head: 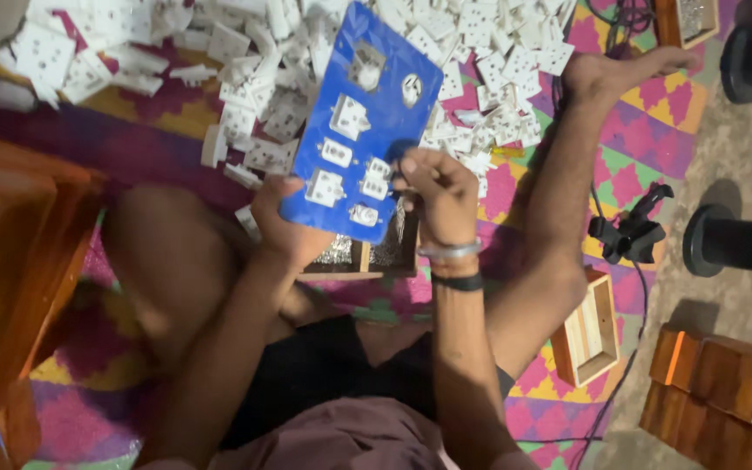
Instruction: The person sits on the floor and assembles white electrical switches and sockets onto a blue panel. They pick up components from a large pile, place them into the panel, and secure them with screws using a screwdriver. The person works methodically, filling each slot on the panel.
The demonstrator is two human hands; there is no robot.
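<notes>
A blue rectangular board [389, 61] with several white socket parts fitted in its cut-outs is tilted up in front of me. My left hand [282, 228] grips its lower left corner from beneath. My right hand [439, 193] is closed at the board's lower right edge, fingers pinched by a small white part [377, 185]; whether it holds something small I cannot tell. A silver bangle and a dark band ring that wrist. Below the board, a wooden tray [360, 257] of shiny small metal pieces is mostly hidden.
A heap of white plastic socket parts [245, 52] covers the colourful mat beyond the board. My bare legs spread left and right. A small empty wooden box [591, 331] lies right, a black clamp [633, 228] and cable beside it. Wooden furniture [10, 261] stands left, wooden blocks [724, 383] lower right.
</notes>
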